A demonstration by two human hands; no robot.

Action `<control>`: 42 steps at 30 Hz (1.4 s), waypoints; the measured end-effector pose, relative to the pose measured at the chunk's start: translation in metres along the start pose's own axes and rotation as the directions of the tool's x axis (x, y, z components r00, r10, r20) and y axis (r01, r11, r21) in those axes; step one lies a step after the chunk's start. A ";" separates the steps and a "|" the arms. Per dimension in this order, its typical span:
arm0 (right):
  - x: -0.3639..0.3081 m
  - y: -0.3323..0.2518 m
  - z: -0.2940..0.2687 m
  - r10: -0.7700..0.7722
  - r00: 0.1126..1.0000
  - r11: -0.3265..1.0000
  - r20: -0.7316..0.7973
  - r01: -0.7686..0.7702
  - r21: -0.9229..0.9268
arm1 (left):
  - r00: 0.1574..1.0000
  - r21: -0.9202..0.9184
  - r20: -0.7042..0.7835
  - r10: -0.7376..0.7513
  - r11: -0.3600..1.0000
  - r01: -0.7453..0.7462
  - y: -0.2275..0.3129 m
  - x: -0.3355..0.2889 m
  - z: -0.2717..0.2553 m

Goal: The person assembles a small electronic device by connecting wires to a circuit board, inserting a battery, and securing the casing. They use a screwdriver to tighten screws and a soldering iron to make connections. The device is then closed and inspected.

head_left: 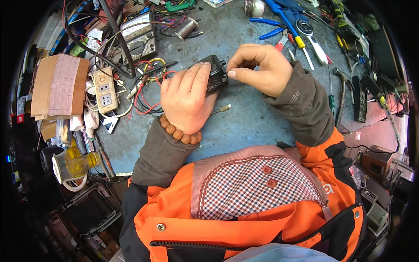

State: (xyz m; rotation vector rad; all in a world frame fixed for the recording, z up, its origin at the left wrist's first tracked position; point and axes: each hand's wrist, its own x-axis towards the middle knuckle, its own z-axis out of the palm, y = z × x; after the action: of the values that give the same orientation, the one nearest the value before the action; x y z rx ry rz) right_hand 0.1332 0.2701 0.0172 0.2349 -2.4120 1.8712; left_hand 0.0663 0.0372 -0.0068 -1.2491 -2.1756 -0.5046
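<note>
A small black box-shaped device (217, 73) lies tilted on the blue worktop, with a short stub or knob (223, 63) on its right end. My left hand (185, 94) is closed over the device, the fingers across its top; a bracelet of brown beads (178, 134) circles that wrist. Beside the right end, my right hand (267, 70) has its fingers curled and thumb against the forefinger in a pinch. What the pinch holds, if anything, is too small to make out. A cable plug (225, 108) lies just below the device.
Left of my hands are red and black wires (142, 94), a power strip (104, 91), an analog multimeter (139, 37) and a cardboard piece (60, 87). A solder spool (187, 29) stands behind. Right lie blue-handled pliers (271, 33), a white-handled round tool (312, 37) and a hammer (342, 81).
</note>
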 end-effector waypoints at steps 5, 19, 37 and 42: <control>-0.001 0.000 0.004 0.130 0.989 0.991 0.075 -0.131 0.005 | 1.000 0.012 0.014 0.009 1.000 -0.009 0.001 -0.001 0.004; 0.000 0.009 0.008 0.132 0.991 0.984 0.027 -0.127 -0.122 | 0.998 0.007 0.039 0.043 0.999 -0.043 0.003 0.004 0.000; 0.000 0.006 0.003 0.195 0.979 0.981 0.067 -0.193 -0.034 | 0.999 -0.025 0.037 0.034 0.999 -0.033 0.003 0.005 -0.001; -0.001 0.002 0.004 0.193 0.979 0.979 0.062 -0.188 -0.077 | 0.999 -0.035 0.007 0.033 0.999 -0.033 0.002 0.003 0.002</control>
State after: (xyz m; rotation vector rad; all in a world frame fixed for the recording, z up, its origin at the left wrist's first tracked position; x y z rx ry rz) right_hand 0.1343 0.2669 0.0138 0.0661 -2.6269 1.8745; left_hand 0.0657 0.0417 -0.0063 -1.3048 -2.1573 -0.5271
